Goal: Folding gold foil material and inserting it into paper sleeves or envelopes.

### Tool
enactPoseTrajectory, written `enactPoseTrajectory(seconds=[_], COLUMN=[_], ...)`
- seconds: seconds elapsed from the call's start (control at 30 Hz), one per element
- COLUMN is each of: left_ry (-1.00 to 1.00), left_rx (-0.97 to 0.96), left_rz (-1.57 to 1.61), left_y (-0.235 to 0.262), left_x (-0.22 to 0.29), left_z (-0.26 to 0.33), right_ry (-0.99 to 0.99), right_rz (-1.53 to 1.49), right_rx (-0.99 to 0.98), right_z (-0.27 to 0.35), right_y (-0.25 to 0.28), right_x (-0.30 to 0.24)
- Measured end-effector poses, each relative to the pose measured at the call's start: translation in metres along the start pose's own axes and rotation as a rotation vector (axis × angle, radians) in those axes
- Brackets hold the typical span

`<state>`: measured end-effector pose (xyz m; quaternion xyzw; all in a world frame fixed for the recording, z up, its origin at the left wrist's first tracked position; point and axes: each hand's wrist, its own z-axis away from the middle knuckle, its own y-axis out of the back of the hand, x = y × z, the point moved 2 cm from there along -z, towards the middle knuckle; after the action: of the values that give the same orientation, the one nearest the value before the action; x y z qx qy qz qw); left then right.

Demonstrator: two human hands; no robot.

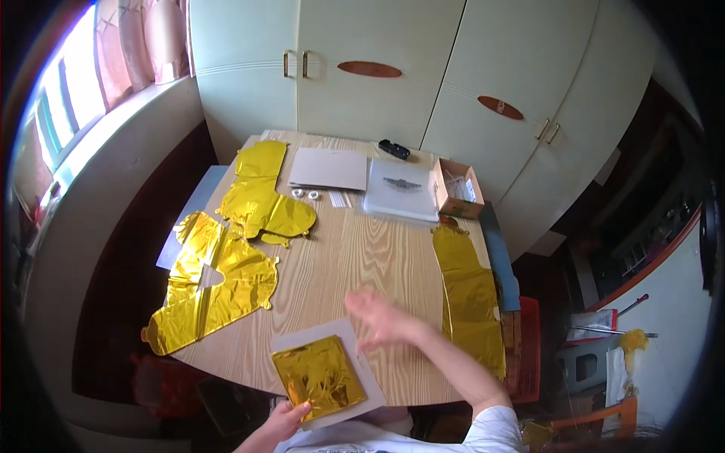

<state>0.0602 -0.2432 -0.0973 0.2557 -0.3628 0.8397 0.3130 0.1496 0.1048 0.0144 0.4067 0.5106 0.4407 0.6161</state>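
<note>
Near the front edge of the table, my left hand (285,420) pinches the lower corner of a folded gold foil balloon (319,375). The folded foil lies flat on a pale grey card (343,332), which sticks out around it and is tilted toward me. To the right of the card and above the wood, my right hand (381,318) reaches in with thumb and fingers apart, slightly blurred, and nothing shows in it. Flat gold foil balloons lie at the far left (260,189), the near left (215,283) and along the right edge (470,294).
A stack of grey cards (328,167), white tape rolls (305,194), white strips (340,199) and a stack of clear plastic bags (400,189) stand toward the back. Beyond are a black object (394,149) and a cardboard box (458,189). Cabinets (377,98) line the wall.
</note>
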Motion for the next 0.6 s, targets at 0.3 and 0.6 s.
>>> enactPoseTrajectory(seconds=[0.3,0.6], left_ry=[0.014,0.115], left_rx=[-0.05,0.068], left_rz=[0.054,0.095], left_y=[-0.001,-0.028], left_x=[-0.009,0.021], left_z=[0.0,0.013], right_ry=[-0.604,-0.817], right_rz=[0.028,-0.069], right_rx=[0.462,0.423], right_z=[-0.084,-0.103], right_y=[0.082,0.064], right_x=[0.237,0.28])
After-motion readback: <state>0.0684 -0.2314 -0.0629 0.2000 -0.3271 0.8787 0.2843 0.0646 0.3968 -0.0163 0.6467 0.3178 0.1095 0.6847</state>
